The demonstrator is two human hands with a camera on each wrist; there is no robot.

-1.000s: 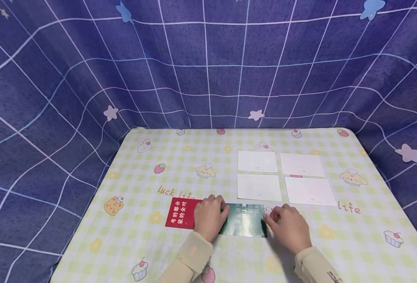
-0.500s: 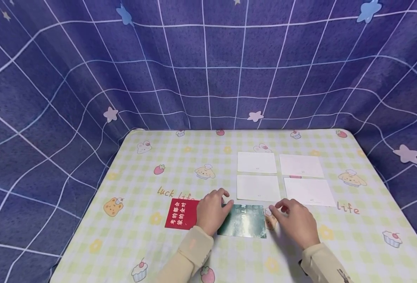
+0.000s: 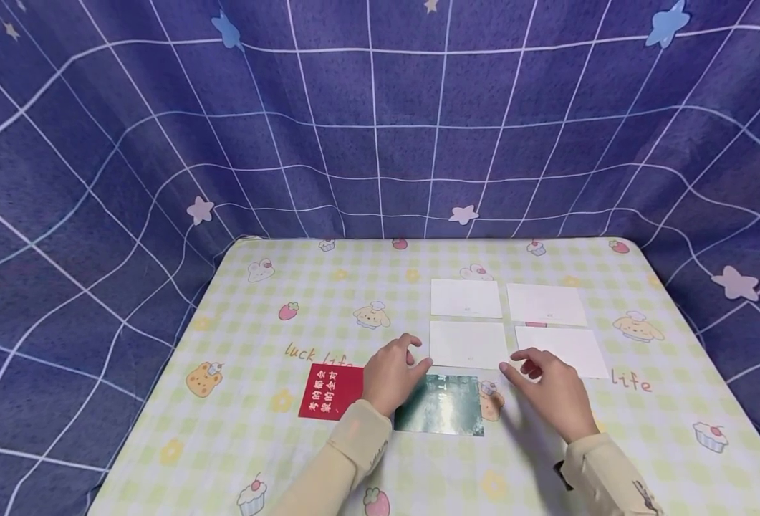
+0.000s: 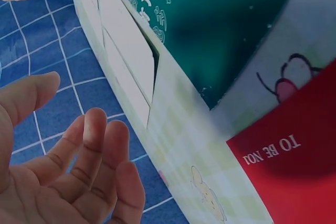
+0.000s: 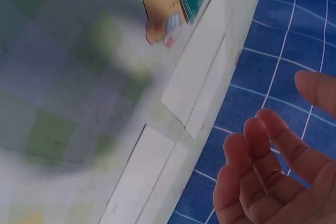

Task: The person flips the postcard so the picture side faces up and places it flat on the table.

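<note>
A dark green glossy card (image 3: 443,410) with white writing lies flat on the table. To its left is a red card (image 3: 329,392), its right part hidden behind my left hand (image 3: 392,376). That hand is raised over the space between the two cards, fingers loosely bent and holding nothing. My right hand (image 3: 556,394) hovers to the right of the green card, near the front edge of a white card (image 3: 563,351). Both wrist views show relaxed, spread fingers (image 4: 94,129) with nothing between them. In the left wrist view the red card (image 4: 294,156) bears the words "TO BE NO.1".
Several white cards lie in two rows behind the green card, among them one at front left (image 3: 468,345) and one at back left (image 3: 465,297). A checked tablecloth (image 3: 225,444) with cartoon prints covers the table. A blue grid-patterned curtain (image 3: 412,154) hangs behind it.
My right hand has let go of the green card's right edge and moved up and right. My left hand has lifted slightly off the cards. The cards have stayed in place.
</note>
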